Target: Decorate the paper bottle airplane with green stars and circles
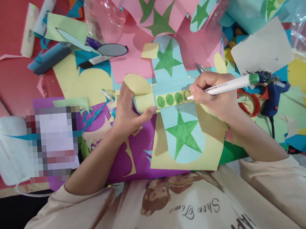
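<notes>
In my right hand (214, 92) is a white acrylic paint marker (229, 85) with a green end. Its tip touches a yellow paper strip (165, 106) at an outlined green circle, the last in a row after several filled green dots. The strip crosses a light blue paper piece (182, 152) with rounded ends and a green star on each half. My left hand (126, 113) presses the rolled yellow paper (145, 102) at the strip's left end, thumb on top and fingers behind it. A yellow sheet (158, 156) lies underneath.
A blue glue gun (271, 99) and red-handled scissors (249, 102) lie to the right. Several markers (30, 30) are at the upper left. Pink sheets (128, 62) with green stars spread behind. A white mask-like pouch (8, 149) lies left, among paper scraps.
</notes>
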Motion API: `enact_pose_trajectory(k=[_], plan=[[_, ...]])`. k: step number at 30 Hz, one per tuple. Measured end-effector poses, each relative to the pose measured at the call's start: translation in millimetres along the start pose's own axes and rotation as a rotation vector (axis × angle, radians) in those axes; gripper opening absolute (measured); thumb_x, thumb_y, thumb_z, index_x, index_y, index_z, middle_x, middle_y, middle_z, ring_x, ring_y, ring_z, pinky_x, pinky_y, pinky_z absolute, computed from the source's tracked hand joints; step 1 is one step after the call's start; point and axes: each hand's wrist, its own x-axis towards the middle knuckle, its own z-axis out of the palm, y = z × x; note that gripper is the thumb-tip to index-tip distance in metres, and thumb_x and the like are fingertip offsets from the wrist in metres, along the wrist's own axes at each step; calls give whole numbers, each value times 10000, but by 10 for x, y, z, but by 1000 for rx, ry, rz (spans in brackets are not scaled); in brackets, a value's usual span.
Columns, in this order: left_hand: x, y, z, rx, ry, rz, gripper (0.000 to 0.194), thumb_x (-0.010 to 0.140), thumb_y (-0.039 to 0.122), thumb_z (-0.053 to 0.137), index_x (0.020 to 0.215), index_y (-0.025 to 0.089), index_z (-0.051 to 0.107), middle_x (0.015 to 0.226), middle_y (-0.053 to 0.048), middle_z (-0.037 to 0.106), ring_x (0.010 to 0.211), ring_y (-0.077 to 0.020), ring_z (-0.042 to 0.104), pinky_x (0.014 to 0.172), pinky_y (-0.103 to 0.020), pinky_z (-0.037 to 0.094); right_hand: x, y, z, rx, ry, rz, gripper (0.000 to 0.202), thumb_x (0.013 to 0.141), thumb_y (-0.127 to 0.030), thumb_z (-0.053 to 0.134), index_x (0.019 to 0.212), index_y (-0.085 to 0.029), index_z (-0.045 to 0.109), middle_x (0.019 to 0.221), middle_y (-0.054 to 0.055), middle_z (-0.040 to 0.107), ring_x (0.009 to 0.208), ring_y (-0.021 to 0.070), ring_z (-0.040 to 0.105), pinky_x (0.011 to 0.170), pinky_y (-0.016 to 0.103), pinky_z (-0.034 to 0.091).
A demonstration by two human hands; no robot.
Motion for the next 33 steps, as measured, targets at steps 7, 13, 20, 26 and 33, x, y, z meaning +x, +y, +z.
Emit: enact_pose_trajectory(k=[7,13,20,26,33], plan=[[8,19,0,3,-1,0,456,831,568,565,1172,271,501,1053,-65,544,988,-270,576,809,-441,512,0,3,-3,-7,4,13,364,821,-277,623,544,-225,393,506,-27,472,497,110,448,457,286,349],[5,2,1,-12,0,-11,461,823,557,580,1171,262,507,1049,-74,546,996,-277,567,810,-443,509,3,3,3,-15,-5,16,382,808,-251,628,537,-224,360,504,-32,446,499,110,459,462,282,352],[11,-6,6,-25,-12,1,474,839,588,554,1180,264,497,1055,-72,522,1001,-273,558,819,-451,509,2,-10,-7,-9,-17,-31,376,796,-208,598,539,-228,324,503,-30,444,489,116,464,458,282,343],[-2,-11,17,-34,-10,-17,482,828,582,568,1187,266,503,1070,-83,531,1017,-285,560,826,-462,512,4,-7,-8,10,16,-35,362,801,-221,602,540,-220,352,497,-45,420,474,95,430,456,269,323],[-1,-12,24,-56,10,-28,460,814,570,590,1162,279,517,1065,-67,534,1012,-282,567,834,-469,505,5,-5,-8,1,7,-12,364,809,-233,622,544,-220,374,499,-43,436,483,101,437,465,282,338]])
